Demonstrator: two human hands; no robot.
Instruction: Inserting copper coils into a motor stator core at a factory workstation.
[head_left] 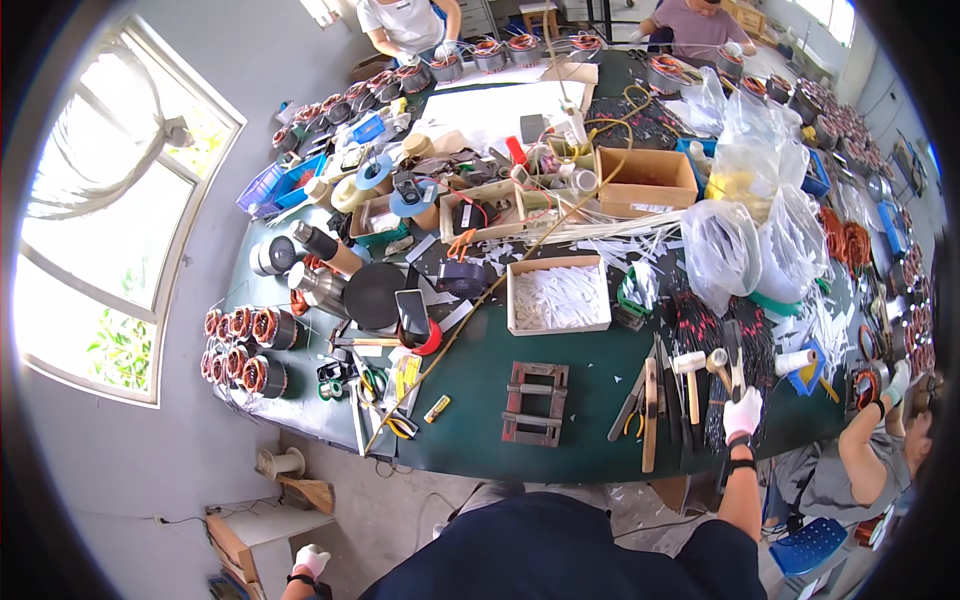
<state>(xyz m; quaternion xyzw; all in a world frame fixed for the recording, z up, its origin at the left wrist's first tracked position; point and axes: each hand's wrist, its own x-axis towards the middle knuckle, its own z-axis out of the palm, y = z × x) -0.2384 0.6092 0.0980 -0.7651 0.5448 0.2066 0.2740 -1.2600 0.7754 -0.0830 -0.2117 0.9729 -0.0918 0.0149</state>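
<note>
The right hand (742, 414), its grip impossible to tell, should lift the grey metal tool (735, 355) without snagging the black wires (702, 322).

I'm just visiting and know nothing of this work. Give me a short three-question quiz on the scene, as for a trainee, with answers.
1. What lies in the open box just beyond the rectangular frame?
2. True or false: the person's left hand is off the green table.
3. The person's right hand wears a glove that is: (a) blue, (b) white, (c) black.

Key: 1. White strips; 2. True; 3. b.
</note>
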